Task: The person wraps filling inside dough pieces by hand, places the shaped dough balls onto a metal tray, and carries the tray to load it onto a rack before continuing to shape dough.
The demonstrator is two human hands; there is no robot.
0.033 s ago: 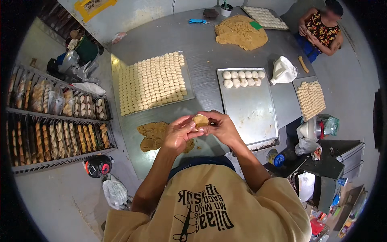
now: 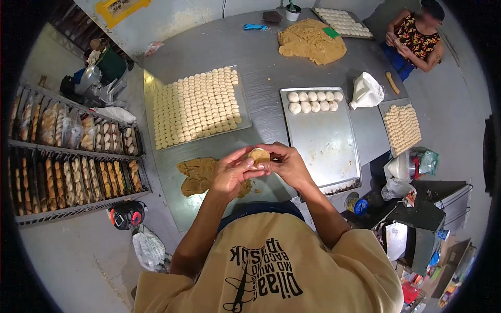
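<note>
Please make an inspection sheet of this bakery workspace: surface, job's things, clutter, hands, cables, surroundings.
Surface: grey metal table, bare in places.
Job's things: dough piece held in both hands; brown filling beside them; tray of dough balls, mostly unfilled; full tray of small dough pieces; large dough mass.
Clutter: white plastic bag.
Hands: left hand and right hand closed on the dough piece.
Cables: nothing seen.
Surroundings: bread rack at left; another person at far corner.

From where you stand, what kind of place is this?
Most likely a small bakery workroom. Both hands, left hand and right hand, shape a dough ball over a metal table. A tray of dough pieces, a big dough heap and a rack of wrapped bread are nearby.
</note>
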